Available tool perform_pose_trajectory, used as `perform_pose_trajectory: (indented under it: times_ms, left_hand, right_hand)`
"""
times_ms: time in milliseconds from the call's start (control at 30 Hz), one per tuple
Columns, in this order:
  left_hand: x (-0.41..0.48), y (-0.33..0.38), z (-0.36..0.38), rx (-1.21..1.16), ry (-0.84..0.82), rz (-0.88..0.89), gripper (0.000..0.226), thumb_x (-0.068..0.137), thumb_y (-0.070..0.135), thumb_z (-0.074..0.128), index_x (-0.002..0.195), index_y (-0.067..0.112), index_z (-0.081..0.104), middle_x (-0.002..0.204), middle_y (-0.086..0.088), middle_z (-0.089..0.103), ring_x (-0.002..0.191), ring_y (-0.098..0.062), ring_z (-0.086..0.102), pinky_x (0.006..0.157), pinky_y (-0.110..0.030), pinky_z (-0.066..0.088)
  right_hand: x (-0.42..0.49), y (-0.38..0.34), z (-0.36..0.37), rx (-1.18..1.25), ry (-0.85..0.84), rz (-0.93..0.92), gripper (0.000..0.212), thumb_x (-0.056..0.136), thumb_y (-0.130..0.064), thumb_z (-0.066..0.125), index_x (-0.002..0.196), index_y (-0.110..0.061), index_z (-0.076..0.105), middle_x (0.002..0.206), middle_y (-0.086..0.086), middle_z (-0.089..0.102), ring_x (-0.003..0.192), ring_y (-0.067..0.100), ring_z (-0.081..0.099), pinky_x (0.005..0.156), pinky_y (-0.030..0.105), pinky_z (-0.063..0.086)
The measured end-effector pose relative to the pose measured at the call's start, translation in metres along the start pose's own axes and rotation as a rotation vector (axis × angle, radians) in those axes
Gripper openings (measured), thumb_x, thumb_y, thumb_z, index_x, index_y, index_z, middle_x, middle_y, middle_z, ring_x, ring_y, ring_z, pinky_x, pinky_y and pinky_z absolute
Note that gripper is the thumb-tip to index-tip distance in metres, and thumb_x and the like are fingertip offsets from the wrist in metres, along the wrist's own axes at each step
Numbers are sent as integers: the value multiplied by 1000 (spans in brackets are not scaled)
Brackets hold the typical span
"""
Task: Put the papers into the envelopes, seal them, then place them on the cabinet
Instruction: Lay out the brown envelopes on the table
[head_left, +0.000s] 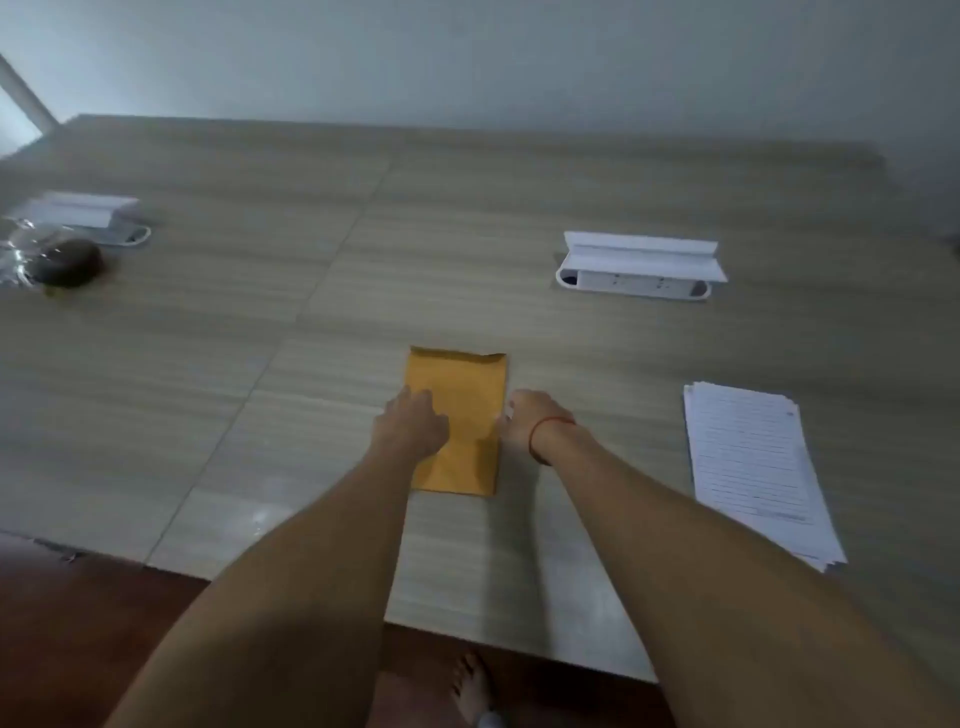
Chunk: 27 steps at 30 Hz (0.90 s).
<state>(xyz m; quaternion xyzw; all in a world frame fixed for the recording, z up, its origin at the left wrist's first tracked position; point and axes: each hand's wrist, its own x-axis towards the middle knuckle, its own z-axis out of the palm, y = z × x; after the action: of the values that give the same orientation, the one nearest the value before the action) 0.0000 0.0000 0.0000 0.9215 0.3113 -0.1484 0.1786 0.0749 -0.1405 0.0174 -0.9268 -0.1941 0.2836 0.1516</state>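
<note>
A: Yellow-brown envelope, flat on the table, long axis toward 12 o'clock, near the front edge, about centre.
B: Hands?
A: Left hand palm down on the envelope's left half, fingers spread loosely and pointing toward 12. Right hand at the envelope's right edge, at 3 o'clock from it, fingers curled under. Cannot tell whether pinching the edge or only touching it. Thin red band round that wrist.
B: Papers?
A: White lined stack at 3 o'clock from the envelope, well apart, sheets slightly fanned, close to the front edge.
B: Farther back?
A: White socket box at 1 o'clock, lid up. Another white box at 10 o'clock, with a dark round thing and clear crumpled plastic just beside it. Blurred, cannot tell more.
B: Below the table?
A: Reddish floor, bare foot at 6 o'clock.
</note>
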Motion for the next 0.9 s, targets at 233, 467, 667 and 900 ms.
perform_pose_trajectory:
  times_ms: [233,467,667,900]
  left_hand:
    - [37,-30,28,-59,21,-47,56,96,35,42,145,12,28,157,-13,18,142,-32,26,109,-47,33]
    - [48,-39,34,-145,113,-66,43,92,31,47,129,8,47,127,-15,54,120,-34,49,94,-45,45]
    - [51,-42,31,-160,107,-72,43,93,30,48,129,7,46,127,-14,53,119,-33,49,93,-45,45]
    - [46,-8,21,-114,164,-58,46,95,36,43,130,7,44,129,-15,50,121,-34,46,96,-47,42]
  right_hand:
    - [37,-7,44,245,88,208,46,92,-40,55,126,-9,50,127,12,55,115,31,57,89,39,49]
    - [59,-18,60,597,141,465,52,72,-41,81,108,-8,63,111,10,68,100,30,66,78,37,56]
    - [66,-9,54,748,126,537,47,75,-22,82,116,-7,65,120,12,67,108,30,65,87,37,55]
    - [54,23,28,782,36,492,36,90,-12,64,124,-1,62,124,15,65,111,31,62,86,30,49]
